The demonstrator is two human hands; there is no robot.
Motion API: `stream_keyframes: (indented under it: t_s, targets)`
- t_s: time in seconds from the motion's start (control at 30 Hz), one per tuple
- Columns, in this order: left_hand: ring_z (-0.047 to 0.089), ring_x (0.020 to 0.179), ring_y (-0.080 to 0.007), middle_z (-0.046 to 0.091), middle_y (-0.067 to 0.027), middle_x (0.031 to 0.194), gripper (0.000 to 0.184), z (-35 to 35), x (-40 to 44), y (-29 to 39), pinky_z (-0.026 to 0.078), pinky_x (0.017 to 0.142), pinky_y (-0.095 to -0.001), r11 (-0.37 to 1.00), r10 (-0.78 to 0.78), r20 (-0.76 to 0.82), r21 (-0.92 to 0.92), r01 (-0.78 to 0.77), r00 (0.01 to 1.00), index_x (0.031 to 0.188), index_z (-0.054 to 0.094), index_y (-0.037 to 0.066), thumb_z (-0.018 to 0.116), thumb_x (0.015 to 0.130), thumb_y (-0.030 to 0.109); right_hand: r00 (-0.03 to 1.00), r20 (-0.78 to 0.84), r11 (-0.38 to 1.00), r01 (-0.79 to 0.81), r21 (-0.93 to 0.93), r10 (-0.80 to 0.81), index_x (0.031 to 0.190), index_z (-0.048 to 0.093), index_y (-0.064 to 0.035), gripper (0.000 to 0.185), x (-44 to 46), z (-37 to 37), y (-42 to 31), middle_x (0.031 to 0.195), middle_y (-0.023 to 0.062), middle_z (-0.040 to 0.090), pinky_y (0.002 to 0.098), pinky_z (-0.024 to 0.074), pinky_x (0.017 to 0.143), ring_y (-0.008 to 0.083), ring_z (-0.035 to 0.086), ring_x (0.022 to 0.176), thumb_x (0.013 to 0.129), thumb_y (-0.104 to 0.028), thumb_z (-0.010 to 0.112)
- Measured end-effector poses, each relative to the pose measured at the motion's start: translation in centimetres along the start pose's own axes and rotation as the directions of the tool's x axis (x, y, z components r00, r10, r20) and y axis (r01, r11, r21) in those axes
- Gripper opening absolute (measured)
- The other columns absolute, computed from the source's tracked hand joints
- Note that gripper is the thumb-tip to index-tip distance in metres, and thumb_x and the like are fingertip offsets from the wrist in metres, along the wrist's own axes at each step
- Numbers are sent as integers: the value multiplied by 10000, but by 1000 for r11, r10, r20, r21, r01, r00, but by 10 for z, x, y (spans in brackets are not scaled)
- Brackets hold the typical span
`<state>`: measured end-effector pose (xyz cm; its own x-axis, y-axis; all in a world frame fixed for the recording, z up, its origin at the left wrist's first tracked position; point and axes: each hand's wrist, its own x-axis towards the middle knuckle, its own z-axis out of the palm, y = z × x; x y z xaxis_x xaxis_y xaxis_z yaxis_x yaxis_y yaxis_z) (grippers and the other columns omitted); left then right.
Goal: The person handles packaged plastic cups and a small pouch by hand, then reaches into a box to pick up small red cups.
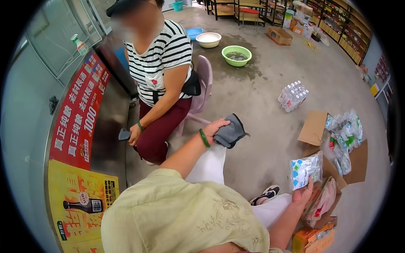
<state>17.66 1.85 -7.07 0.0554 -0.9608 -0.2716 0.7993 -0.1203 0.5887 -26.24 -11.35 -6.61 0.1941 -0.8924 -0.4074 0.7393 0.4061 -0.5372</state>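
My left hand (217,130), with a green bangle at its wrist, is closed on a folded grey cloth (230,133) above my left knee. On the other side my right hand (301,194) grips the lower edge of a clear plastic packet (304,170) with blue-and-white printing. Right beside that packet stands an open cardboard box (314,126) full of similar plastic packets (348,130). Below it, a second box (327,202) holds a pinkish plastic bag, partly behind my right forearm.
A seated person (162,67) in a striped shirt holds a small grey item (124,134). Behind are a green basin (237,63) with water, a white basin (208,40) and a blue basin (194,33). Shrink-wrapped bottles (292,97) stand on the floor. A metal counter (109,139) runs along the left.
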Motion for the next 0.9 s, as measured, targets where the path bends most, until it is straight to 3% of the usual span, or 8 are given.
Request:
stream_keyframes:
  t_s: [0.1,0.23,0.3,0.47,0.53,0.63,0.8,0.9]
  targets:
    - [619,991,-251,591,-137,1147,361,2,-3,2,502,872,-384,1000,-3,-9,13,3,1000,1198,484,27,555,891,202,1000,27,1000,-2,1,2,1265,487,-45,433,0,-4,3,1237,95,568,433,408,985,256,539,1130,866,-166,603]
    - [641,891,-190,649,-86,1013,236,-1,-1,-3,523,811,-341,999,38,-116,12,-36,993,1059,584,62,599,861,190,994,88,998,-67,-1,66,1294,449,-45,436,0,1,4,1265,110,541,442,404,995,278,524,1151,884,-131,570]
    - [653,761,-185,661,-57,875,159,4,-3,4,549,726,-349,986,-164,-247,-82,148,955,954,610,59,616,842,172,998,63,999,-13,-44,16,1288,443,-22,421,5,-8,3,1269,136,532,434,418,990,275,526,1149,887,-89,553]
    - [648,881,-248,643,-125,1015,272,14,-12,10,537,792,-361,983,-161,-17,-96,159,987,1104,540,8,554,895,182,978,197,995,88,-57,-75,1219,498,-22,375,0,-2,12,1174,97,587,405,436,952,241,564,1081,855,-47,589]
    - [627,958,-267,622,-134,1083,299,18,-13,11,516,845,-369,997,-73,-17,-34,72,997,1150,512,-1,530,911,176,987,134,994,98,-54,-90,1192,514,-32,365,3,0,16,1150,92,591,418,440,938,246,567,1065,840,-43,609]
    - [636,928,-257,639,-114,1063,279,-4,-3,11,518,831,-362,999,-31,-34,23,31,999,1132,541,15,526,916,190,988,89,990,135,-47,-130,1189,508,-43,387,-2,9,15,1147,87,587,418,436,938,235,566,1064,823,-45,635]
    - [627,947,-262,639,-109,1070,278,2,-3,9,505,856,-373,997,-43,-102,60,49,994,1128,550,24,537,911,198,988,13,985,156,-67,-156,1227,488,-59,429,-2,11,15,1198,72,563,405,409,981,228,535,1117,826,-76,639]
    - [624,954,-267,638,-116,1075,282,5,-3,10,502,862,-379,996,-52,-110,67,59,993,1126,551,25,533,912,208,990,61,991,126,-43,-123,1219,477,-56,437,-3,13,11,1183,73,564,412,404,970,220,538,1106,818,-60,650]
